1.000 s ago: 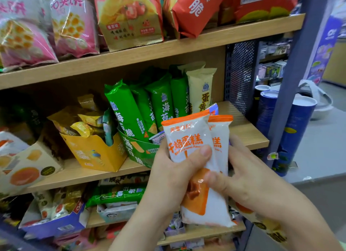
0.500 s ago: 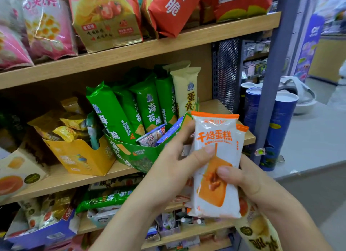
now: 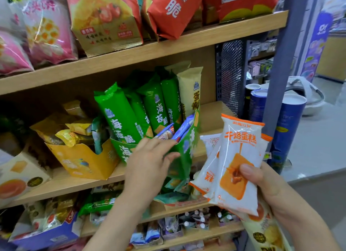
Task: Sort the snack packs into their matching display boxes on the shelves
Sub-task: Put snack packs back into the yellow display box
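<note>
Two blue-and-white packs (image 3: 176,130) sit in the front of the green display box (image 3: 188,147). They lean with their long axes running up and to the right, and their top ends poke above the box's front wall. They look out of place among the tall green seaweed packs (image 3: 119,117) standing upright behind them in the same box, with a cream pack (image 3: 191,89) at the box's back right corner.

The left hand (image 3: 149,162) is right at the box's front wall, open, with its fingers loosely extended. The fingertips (image 3: 173,141) touch or nearly touch the lower ends of the blue-and-white packs, and it pinches nothing as far as can be seen. It is far the nearer hand, so pulling those packs out is likely its job. The pull would run along their lean, up and to the right, clear of the box wall.

The right hand (image 3: 262,179) is to the right of the box and lower. It grips two white-and-orange cake packs (image 3: 237,157) held upright, thumb across the front one, with a yellow snack bag (image 3: 265,232) hanging below them. That hand is full and well apart from the box.

A yellow display box (image 3: 84,160) stands just left of the green box on the same shelf (image 3: 211,115).
</note>
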`<action>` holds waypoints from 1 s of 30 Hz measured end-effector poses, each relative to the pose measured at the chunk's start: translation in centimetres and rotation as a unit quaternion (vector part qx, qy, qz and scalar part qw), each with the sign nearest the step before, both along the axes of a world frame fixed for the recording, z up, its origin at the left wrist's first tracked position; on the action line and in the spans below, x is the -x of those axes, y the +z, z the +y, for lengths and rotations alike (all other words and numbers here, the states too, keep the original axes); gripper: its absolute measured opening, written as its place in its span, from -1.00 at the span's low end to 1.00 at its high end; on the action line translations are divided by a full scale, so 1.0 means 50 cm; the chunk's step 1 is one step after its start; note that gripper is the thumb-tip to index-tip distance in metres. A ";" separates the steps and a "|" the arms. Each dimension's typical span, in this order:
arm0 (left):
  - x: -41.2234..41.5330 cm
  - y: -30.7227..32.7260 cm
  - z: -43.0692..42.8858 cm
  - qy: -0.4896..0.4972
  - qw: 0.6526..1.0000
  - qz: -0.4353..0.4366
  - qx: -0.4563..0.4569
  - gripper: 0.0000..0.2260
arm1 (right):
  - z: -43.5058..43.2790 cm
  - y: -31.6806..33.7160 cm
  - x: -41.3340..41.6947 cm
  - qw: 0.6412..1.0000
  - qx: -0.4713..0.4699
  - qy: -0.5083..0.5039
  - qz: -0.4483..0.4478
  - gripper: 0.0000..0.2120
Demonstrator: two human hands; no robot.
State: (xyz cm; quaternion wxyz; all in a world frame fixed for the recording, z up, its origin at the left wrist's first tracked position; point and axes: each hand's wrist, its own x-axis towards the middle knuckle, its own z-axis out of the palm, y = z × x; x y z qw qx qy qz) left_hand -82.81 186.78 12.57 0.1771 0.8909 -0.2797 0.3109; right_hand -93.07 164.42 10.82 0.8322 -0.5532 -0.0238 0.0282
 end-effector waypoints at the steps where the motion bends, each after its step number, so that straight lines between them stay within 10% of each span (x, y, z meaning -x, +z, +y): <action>1: -0.007 0.005 -0.030 -0.007 1.000 -0.006 -0.005 -0.73 | -0.001 -0.001 -0.002 1.000 0.015 0.000 0.001 -0.24; 6: -0.018 0.015 -0.107 -0.110 0.992 0.016 0.067 -0.74 | -0.016 0.008 0.002 0.995 0.078 -0.053 0.012 -0.13; 10: 0.006 0.009 -0.017 0.005 0.991 -0.073 0.110 -0.80 | -0.025 0.021 0.007 0.988 0.125 -0.085 0.012 -0.05; 18: -0.050 -0.021 0.021 0.076 0.967 0.109 0.217 -0.76 | 0.005 0.040 0.007 0.975 0.201 -0.087 -0.034 0.03; 24: -0.071 0.016 -0.024 0.013 0.964 0.144 0.222 -0.78 | 0.071 0.046 -0.014 0.970 0.222 -0.069 -0.078 -0.36; 30: 0.100 0.074 0.018 -0.200 0.813 0.440 0.325 -0.65 | 0.124 0.048 -0.031 0.813 0.557 -0.162 -0.052 -0.23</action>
